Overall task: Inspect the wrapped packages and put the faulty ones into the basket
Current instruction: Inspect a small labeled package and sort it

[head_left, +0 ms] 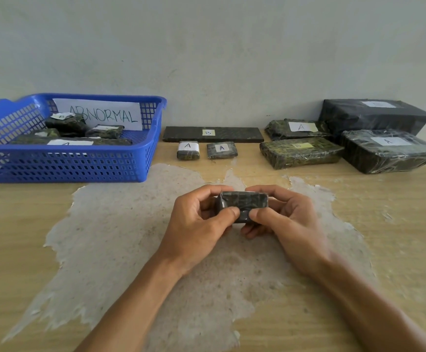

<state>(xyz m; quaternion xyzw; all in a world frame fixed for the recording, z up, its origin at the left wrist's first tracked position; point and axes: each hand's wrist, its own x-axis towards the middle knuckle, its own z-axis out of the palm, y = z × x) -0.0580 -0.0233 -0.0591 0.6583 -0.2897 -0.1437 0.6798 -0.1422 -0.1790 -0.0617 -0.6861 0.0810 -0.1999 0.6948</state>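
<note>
While both hands work over the table (359, 224), layout runs:
basket (64, 161): blue, far left, several wrapped packages inside
left hand (196, 224): pinches small package's left end
right hand (290, 224): pinches its right end
small package (242, 202): held between both hands above the table, near centre
</note>
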